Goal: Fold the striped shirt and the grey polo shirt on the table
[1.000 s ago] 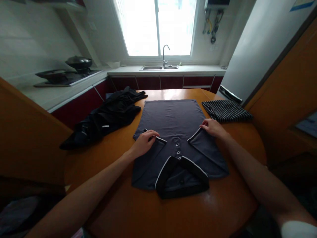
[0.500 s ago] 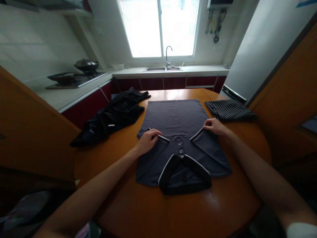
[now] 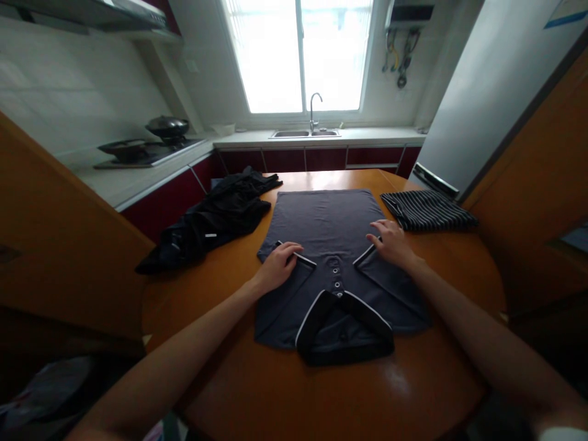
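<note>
A dark grey polo shirt lies spread on the wooden table, its black, white-edged collar toward me and its sleeves folded inward. On the left sleeve's cuff rests my left hand, fingers stretched over the white trim and the thumb a little apart. My right hand is over the other sleeve's cuff, thumb and fingers spread, with no cloth pinched between them. A short row of buttons runs from the collar up the middle of the shirt.
Black crumpled clothing lies at the table's left edge. A folded black-and-white striped garment is at the far right. Beyond the wooden table are a sink, a stove with pans and a fridge.
My right hand has let go of the sleeve cuff and its fingers have spread. My left hand stays at its cuff with the fingers flatter. The view has tilted up slightly.
</note>
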A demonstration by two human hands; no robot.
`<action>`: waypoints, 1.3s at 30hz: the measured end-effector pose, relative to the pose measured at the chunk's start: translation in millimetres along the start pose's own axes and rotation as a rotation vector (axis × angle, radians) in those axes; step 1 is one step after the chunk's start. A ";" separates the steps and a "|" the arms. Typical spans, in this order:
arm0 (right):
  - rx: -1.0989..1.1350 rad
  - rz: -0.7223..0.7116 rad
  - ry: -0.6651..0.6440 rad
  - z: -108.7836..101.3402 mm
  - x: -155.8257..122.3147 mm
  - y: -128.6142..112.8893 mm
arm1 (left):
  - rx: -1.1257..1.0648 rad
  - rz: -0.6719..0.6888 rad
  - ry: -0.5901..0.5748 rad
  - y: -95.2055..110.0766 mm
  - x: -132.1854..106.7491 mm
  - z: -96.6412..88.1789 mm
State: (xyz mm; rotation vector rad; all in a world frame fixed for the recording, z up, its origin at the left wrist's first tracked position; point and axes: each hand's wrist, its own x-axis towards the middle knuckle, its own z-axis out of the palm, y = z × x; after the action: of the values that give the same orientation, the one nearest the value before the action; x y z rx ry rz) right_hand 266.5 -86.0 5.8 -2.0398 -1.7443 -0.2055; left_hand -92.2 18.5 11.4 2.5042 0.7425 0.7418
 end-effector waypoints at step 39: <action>-0.045 -0.020 -0.481 7.9 -15.6 -24.8 | 0.513 -0.229 -0.260 14.4 -11.7 8.0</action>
State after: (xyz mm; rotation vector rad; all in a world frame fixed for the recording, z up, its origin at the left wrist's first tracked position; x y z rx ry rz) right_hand 238.3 -94.2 -1.5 -2.2359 -2.0478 0.2662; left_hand -90.5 -1.4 8.4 2.8094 1.2163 0.1467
